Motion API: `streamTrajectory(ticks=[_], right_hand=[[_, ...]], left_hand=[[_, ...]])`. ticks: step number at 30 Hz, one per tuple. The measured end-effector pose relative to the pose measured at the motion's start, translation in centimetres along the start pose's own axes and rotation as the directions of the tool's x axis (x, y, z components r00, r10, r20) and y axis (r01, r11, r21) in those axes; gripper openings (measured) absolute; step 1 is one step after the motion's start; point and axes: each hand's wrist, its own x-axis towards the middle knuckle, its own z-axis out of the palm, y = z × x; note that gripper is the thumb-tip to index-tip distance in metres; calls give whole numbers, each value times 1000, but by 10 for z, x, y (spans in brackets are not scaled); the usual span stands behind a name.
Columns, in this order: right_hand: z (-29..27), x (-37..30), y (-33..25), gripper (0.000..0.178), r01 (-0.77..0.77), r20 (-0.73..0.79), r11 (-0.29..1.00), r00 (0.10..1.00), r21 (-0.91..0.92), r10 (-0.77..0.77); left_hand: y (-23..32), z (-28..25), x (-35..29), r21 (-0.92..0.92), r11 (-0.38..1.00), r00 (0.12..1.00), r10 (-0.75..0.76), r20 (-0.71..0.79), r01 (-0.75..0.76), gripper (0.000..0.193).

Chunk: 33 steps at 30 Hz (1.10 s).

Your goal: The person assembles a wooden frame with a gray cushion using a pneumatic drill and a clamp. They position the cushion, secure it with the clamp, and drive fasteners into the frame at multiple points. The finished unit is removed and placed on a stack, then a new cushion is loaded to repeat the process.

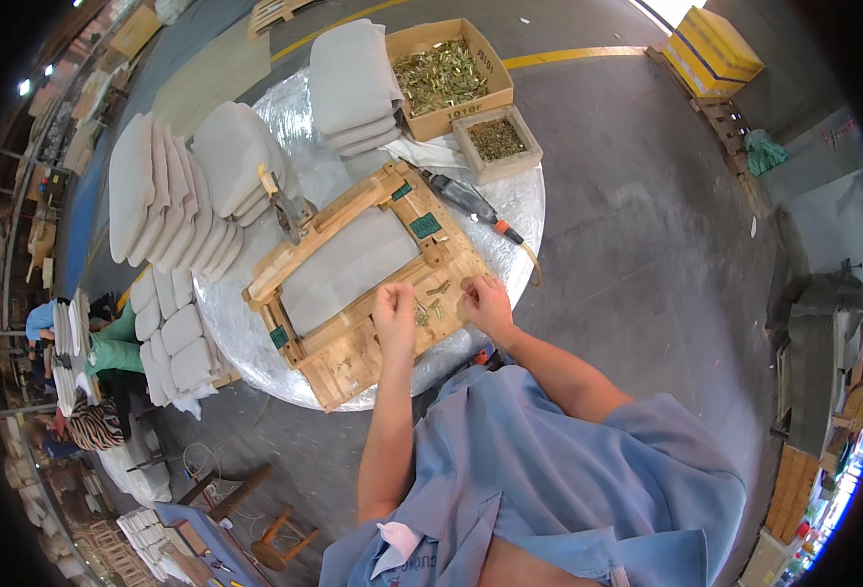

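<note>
My left hand (393, 311) is closed above the front of a wooden jig (334, 370), its fingertips pressed together. What it holds, if anything, is too small to make out. My right hand (488, 301) is also closed, fingers pinched near the jig's right corner; their contents are hidden. Small brass-coloured hardware pieces (437, 308) lie loose on the board between my hands. Inside the jig's frame sits a grey padded panel (348, 266). Beyond my right hand, a corded power screwdriver (466, 203) lies across the jig's edge.
A toggle clamp with a yellow handle (280, 201) stands at the jig's far left. Stacks of grey padded panels (353, 73) crowd the plastic-wrapped round table (524, 210). Behind are a cardboard box of brass hardware (495, 73) and a smaller screw tray (522, 166). People work at left.
</note>
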Motion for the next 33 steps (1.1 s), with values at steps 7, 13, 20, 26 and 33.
streamTrajectory(ticks=[7,13,20,26,33], right_hand=[[-4,8,-7,35,-65,12,996,998,-58,66],[0,34,-24,33,11,184,971,982,-237,34],[19,47,-5,25,158,360,974,928,-164,-90],[13,43,0,24,303,393,940,892,-157,-222],[5,52,-22,19,129,432,990,891,58,-141]], left_hand=[[-131,-26,-4,423,905,989,-100,110,44,23],[-137,-42,-25,319,943,983,-138,123,92,26],[-155,-90,-59,329,944,987,14,-158,39,29],[-145,-103,-82,212,967,958,-82,-275,144,33],[-112,-93,-80,-191,947,947,-287,-147,258,37]])
